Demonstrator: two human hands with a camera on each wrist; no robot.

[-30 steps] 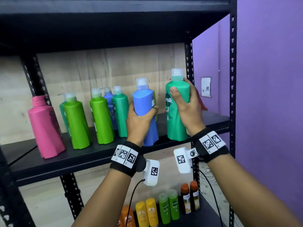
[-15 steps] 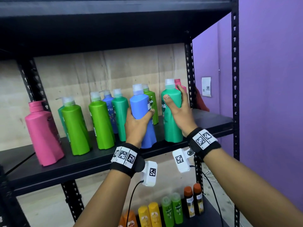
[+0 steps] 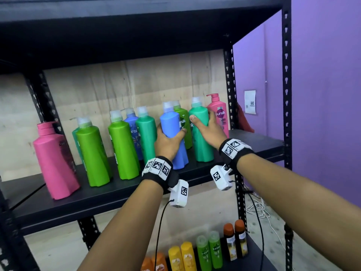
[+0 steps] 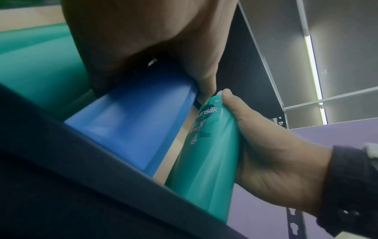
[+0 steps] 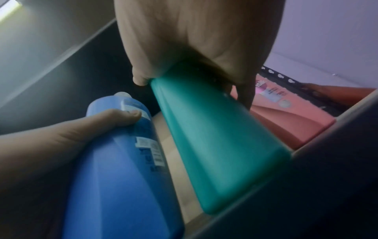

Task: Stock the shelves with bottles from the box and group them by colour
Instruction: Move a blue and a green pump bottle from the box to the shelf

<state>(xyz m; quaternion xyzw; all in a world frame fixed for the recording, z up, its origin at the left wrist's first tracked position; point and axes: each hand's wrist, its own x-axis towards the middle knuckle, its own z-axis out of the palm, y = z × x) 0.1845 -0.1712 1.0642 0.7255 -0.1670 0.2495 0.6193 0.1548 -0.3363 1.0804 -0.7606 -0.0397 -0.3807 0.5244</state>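
Observation:
My left hand [image 3: 169,140] grips a blue bottle [image 3: 172,130] low on its body. My right hand [image 3: 208,127] grips a teal-green bottle [image 3: 201,141] around its upper half. Both bottles are upright, side by side, with their bases down on the black shelf [image 3: 136,190]. A light green bottle [image 3: 185,122] stands just behind them and a pink pump bottle [image 3: 220,116] just to the right. The left wrist view shows the blue bottle [image 4: 132,121] under my palm and the teal bottle [image 4: 208,153] in my right hand [image 4: 266,153]. In the right wrist view the teal bottle [image 5: 214,137] is beside the blue one [image 5: 122,161].
Further left on the shelf stand a teal bottle [image 3: 146,137], a blue one [image 3: 133,132], two light green ones [image 3: 123,151] and a big pink bottle [image 3: 54,161]. The upper shelf board [image 3: 136,26] hangs overhead. Small yellow, green and orange bottles [image 3: 207,251] line the lower shelf.
Both hands have carried their bottles down and back into the shelf; the teal one, raised a second ago, now stands beside the pink pump bottle.

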